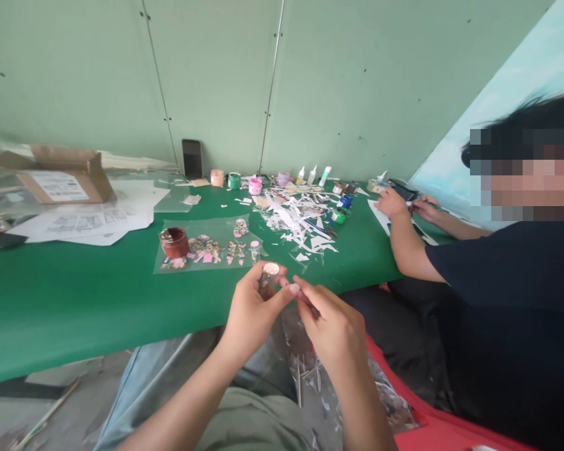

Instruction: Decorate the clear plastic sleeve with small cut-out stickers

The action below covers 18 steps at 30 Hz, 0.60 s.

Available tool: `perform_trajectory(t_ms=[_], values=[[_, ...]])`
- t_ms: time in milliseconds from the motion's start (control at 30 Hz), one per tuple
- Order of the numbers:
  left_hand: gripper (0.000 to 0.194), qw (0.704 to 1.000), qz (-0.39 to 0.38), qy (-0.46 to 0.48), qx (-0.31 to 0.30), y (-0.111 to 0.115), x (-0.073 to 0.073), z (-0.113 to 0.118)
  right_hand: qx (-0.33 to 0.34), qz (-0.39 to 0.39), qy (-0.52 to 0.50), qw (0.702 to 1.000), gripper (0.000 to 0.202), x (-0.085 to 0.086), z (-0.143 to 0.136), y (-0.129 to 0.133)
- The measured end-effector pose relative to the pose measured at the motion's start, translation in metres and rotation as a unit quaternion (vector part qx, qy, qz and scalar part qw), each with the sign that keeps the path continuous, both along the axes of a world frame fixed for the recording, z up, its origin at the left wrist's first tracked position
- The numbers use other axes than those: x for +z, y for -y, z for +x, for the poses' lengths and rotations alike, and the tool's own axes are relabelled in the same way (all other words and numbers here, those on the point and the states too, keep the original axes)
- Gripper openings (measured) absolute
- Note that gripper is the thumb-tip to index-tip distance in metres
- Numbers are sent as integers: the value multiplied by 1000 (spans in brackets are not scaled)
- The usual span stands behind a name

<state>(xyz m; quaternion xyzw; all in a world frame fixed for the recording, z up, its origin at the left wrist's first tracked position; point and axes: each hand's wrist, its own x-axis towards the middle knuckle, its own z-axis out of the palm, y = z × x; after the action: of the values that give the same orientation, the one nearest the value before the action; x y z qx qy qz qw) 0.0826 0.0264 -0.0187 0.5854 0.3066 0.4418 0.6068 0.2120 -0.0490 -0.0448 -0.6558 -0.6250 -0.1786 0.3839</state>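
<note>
My left hand is wrapped round a small patterned piece with a round whitish top, near the table's front edge. My right hand meets it at the fingertips, its fingers pinched together; what they hold, if anything, is too small to tell. Beyond my hands a clear plastic sheet lies on the green table. It bears a reddish-brown jar and several small patterned pieces.
White paper scraps are heaped at the middle, with paint jars and glue bottles behind. An open cardboard box and printed sheets lie left. A phone leans on the wall. At right, another person's hands work over paper.
</note>
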Motion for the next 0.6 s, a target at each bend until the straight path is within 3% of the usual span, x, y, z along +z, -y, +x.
perform_trajectory(t_ms=[167,367,600], values=[[21,996,25,-29,85,-9,3,-2,-12,-5,-4,1000,29,1,10,1],[26,1000,0,-6,-11,0,0,6,-1,-18,19,1000,27,3,10,2],[30,997,-53,63,0,-1,-4,11,-9,-11,35,999,29,1,7,1]])
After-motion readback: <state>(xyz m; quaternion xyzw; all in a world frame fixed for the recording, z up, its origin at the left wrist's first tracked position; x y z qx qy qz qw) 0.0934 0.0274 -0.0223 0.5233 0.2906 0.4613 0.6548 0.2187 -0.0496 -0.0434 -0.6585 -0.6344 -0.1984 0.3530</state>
